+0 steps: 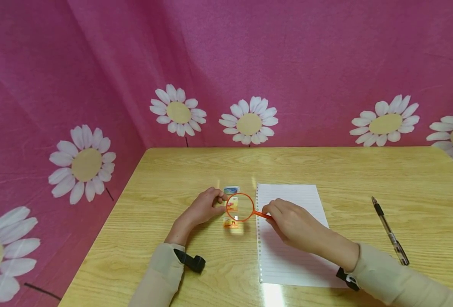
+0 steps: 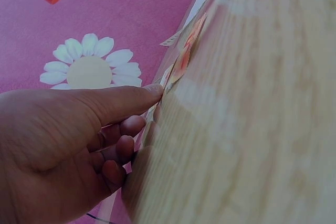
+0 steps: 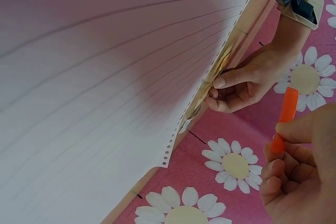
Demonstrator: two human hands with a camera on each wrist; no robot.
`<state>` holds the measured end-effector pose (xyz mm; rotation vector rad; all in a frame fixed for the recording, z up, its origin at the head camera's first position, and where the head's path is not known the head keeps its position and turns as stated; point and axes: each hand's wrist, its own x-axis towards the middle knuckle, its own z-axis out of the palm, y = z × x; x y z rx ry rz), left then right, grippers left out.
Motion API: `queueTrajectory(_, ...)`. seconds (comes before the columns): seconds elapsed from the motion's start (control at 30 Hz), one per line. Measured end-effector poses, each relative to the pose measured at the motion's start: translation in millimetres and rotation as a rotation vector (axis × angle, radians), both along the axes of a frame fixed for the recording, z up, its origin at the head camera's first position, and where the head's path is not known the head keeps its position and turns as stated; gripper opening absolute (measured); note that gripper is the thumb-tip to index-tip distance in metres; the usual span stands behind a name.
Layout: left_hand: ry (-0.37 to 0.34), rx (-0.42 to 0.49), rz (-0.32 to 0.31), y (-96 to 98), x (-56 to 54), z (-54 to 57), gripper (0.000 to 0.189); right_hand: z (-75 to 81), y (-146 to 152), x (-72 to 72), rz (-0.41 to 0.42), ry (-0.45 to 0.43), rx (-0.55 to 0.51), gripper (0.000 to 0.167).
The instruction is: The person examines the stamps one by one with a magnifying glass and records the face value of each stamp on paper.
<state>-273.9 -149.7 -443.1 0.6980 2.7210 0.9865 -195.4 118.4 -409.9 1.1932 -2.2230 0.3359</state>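
Observation:
My right hand (image 1: 293,224) grips the orange handle of a magnifying glass (image 1: 262,215), its round lens held above the table. Through the lens shows a yellow and red postage stamp (image 1: 232,204). At that stamp's left edge, my left hand (image 1: 202,208) pinches with thumb and curled fingers; the fingertips are partly hidden in the left wrist view. A blue stamp (image 1: 232,190) lies just beyond it, and an orange stamp (image 1: 230,223) with a toothed edge lies on the near side. In the right wrist view, thumb and fingers close round the orange handle (image 3: 286,111).
A lined sheet of paper (image 1: 288,264) with punched holes lies under my right forearm. To its right is a black-capped clear pen (image 1: 389,230). The wooden table (image 1: 196,170) meets a pink cloth with white daisies (image 1: 307,64) at the back and left.

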Motion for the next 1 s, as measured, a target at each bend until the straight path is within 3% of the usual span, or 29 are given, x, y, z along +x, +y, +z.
queueTrajectory(1.0,0.002,0.024,0.002,-0.2,0.3,0.2,0.02,-7.9,20.2,5.6,-0.033,-0.026,-0.035,0.025)
